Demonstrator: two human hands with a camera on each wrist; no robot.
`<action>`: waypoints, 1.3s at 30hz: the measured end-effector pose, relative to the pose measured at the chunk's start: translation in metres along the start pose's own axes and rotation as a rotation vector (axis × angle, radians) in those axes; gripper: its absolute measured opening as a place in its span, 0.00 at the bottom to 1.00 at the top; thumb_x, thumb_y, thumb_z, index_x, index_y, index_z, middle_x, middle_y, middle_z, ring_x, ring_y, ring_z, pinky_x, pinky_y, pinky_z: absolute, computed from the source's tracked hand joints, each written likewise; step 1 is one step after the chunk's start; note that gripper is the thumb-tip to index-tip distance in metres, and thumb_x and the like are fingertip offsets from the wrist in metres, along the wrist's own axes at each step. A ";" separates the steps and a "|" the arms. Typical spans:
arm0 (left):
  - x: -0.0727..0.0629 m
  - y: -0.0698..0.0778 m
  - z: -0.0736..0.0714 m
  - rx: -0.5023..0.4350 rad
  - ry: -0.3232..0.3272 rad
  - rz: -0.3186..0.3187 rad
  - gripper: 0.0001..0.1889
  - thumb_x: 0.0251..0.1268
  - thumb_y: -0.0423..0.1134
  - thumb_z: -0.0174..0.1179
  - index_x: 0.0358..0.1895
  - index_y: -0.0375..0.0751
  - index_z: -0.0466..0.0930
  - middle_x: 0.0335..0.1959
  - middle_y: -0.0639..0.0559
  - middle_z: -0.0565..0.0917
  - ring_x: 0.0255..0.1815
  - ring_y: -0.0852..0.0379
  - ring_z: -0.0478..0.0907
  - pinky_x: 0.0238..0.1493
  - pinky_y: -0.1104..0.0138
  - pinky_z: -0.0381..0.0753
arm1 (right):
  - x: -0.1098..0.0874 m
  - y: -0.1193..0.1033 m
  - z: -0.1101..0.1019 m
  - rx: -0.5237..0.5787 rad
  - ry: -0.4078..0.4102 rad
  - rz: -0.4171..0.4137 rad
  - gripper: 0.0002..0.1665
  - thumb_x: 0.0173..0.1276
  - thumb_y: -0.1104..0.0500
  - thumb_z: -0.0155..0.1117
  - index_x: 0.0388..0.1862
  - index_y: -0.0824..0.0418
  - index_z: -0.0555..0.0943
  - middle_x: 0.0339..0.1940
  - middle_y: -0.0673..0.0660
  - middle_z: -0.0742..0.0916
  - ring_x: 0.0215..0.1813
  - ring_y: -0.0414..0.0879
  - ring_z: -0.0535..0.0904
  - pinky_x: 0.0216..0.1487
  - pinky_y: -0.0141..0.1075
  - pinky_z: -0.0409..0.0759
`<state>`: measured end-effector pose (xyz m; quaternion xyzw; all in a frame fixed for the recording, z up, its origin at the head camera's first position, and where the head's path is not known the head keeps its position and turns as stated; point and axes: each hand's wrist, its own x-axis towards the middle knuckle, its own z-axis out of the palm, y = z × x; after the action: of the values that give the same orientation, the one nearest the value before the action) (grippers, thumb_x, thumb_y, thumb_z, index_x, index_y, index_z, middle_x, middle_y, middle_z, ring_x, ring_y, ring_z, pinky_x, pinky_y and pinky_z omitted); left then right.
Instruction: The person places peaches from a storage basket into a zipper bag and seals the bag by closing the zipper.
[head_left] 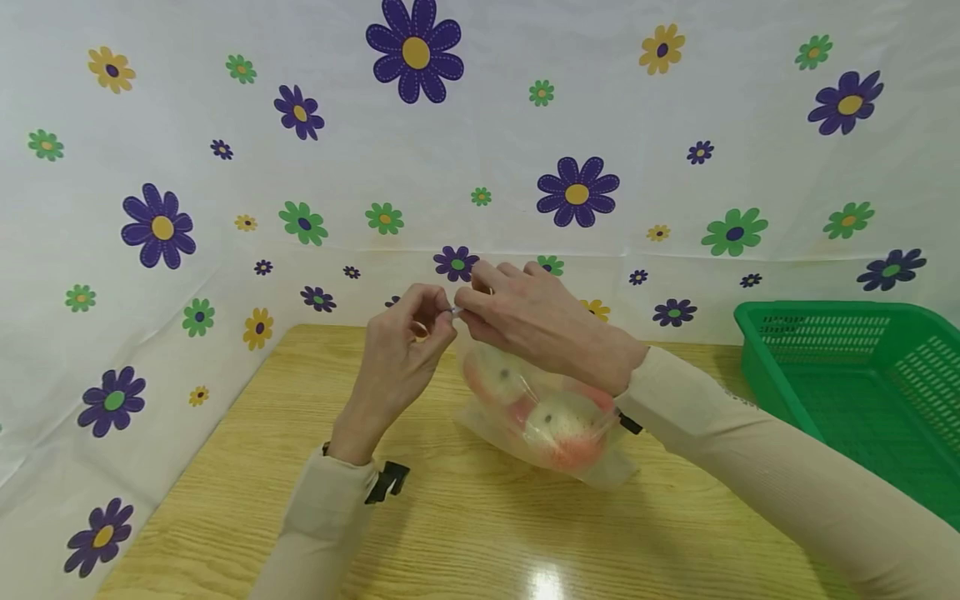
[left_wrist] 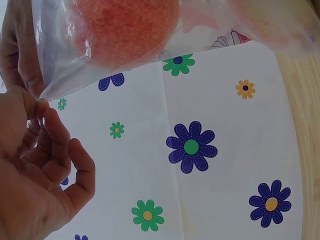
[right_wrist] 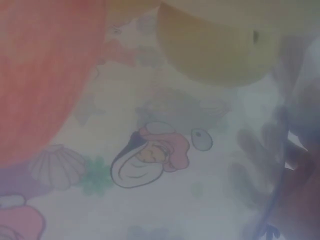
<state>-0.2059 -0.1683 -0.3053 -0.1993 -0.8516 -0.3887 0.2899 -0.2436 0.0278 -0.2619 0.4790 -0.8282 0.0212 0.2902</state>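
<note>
In the head view a clear plastic bag stands on the table with several pale yellow and red peach-like fruits inside. The left hand pinches the bag's top edge between thumb and forefinger, at a corner in the left wrist view. Right beside it, the right hand pinches the same edge, its fingertips close to the left ones. Shells and other sea shapes are printed on the bag, where a printed shell shows close up. Through the plastic, a hazy red fruit fills the right wrist view's left side.
A green plastic basket with slotted walls stands at the right, next to the right forearm. The wood-grain table meets a white flowered cloth behind and at the left. Black straps hang at both wrists.
</note>
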 end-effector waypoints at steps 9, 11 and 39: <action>0.000 -0.001 0.000 -0.003 -0.006 0.006 0.03 0.69 0.30 0.58 0.43 0.35 0.77 0.32 0.46 0.83 0.33 0.56 0.79 0.36 0.70 0.79 | -0.003 -0.001 -0.002 -0.003 -0.007 0.004 0.07 0.80 0.54 0.55 0.40 0.53 0.77 0.35 0.52 0.76 0.27 0.45 0.71 0.26 0.33 0.66; -0.001 -0.003 -0.001 -0.002 -0.005 0.011 0.03 0.69 0.30 0.58 0.43 0.35 0.77 0.32 0.46 0.83 0.33 0.56 0.79 0.37 0.69 0.80 | -0.003 -0.001 -0.002 -0.001 -0.014 0.007 0.07 0.80 0.54 0.55 0.40 0.53 0.77 0.35 0.52 0.76 0.27 0.45 0.71 0.26 0.34 0.66; 0.003 -0.013 -0.027 0.672 0.067 0.615 0.05 0.65 0.36 0.61 0.31 0.44 0.82 0.28 0.52 0.81 0.27 0.51 0.78 0.32 0.58 0.79 | -0.001 -0.013 0.001 -0.099 0.006 -0.022 0.12 0.82 0.49 0.53 0.37 0.51 0.77 0.31 0.51 0.75 0.25 0.45 0.68 0.26 0.34 0.65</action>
<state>-0.2060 -0.1967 -0.2964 -0.3251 -0.8218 0.0069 0.4679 -0.2330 0.0208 -0.2665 0.4728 -0.8221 -0.0215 0.3165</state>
